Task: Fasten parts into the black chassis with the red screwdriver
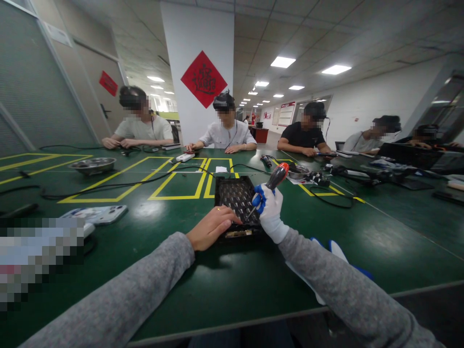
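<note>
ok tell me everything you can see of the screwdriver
The screwdriver has a thick, rounded handle, dark grey with a bright red-orange end, which looks like plastic or rubber. A thin, metal-looking shaft comes out below the fist. The right hand, in a white and blue glove, grips it. It is tilted, handle up and to the right, shaft slanting down left over the near part of the black case. Whether the tip touches the case is too small to tell.

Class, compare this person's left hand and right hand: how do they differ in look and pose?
The left hand is bare, with a ring; the right hand wears a white-and-blue glove.
The left hand lies outstretched over the black case; the right hand is closed around a screwdriver.
Both come out of grey sleeves.
</note>
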A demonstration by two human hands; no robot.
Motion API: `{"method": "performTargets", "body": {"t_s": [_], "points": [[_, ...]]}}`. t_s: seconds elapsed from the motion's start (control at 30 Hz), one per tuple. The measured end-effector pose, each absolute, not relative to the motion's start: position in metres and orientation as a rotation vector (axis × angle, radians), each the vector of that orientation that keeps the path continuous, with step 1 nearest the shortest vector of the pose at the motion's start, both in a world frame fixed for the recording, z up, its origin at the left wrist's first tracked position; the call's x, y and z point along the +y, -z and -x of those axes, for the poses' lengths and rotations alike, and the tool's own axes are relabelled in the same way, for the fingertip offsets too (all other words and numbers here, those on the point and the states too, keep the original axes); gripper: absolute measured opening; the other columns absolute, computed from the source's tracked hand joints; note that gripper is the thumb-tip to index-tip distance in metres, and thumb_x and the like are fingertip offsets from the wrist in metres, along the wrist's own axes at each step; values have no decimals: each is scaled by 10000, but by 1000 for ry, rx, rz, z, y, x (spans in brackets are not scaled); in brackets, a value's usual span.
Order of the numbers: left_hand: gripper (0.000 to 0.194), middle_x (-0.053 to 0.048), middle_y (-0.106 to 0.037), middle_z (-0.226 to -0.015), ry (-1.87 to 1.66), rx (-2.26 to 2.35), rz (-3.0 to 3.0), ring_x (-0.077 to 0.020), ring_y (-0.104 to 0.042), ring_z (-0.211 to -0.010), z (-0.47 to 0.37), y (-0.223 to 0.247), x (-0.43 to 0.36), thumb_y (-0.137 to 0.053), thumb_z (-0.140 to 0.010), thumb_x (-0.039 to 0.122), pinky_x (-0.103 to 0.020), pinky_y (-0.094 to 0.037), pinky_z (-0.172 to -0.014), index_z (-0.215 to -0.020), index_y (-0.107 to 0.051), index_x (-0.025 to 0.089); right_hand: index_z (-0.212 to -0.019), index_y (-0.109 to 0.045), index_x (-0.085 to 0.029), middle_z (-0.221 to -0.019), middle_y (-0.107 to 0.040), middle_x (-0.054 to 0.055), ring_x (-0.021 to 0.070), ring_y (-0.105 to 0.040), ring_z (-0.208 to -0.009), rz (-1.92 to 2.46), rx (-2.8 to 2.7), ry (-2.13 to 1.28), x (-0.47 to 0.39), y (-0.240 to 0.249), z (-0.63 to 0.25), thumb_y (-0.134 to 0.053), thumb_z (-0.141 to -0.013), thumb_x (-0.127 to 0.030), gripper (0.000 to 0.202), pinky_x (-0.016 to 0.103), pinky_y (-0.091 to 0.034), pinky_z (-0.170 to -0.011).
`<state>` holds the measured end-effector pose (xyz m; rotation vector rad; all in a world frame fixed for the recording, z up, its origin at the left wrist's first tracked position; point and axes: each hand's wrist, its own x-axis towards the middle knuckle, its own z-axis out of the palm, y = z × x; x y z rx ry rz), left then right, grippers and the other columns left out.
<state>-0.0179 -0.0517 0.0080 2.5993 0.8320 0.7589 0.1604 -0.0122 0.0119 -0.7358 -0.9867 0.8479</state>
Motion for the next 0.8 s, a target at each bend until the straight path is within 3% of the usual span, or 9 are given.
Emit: {"method": "performTargets", "body": {"t_s": [0.8], "points": [[533,-63,-574,-1041,-776,816,-2546,-202,-476,-995,17,-4,-49,-130,-909,437,-341,-319,-932,-1046,-594,213,-720,-517,-162,-427,-483,-58,64,-414,-330,709,-1093,-839,-19,-14,-161,-519,-742,-328,167,166,-276,-322]]}}
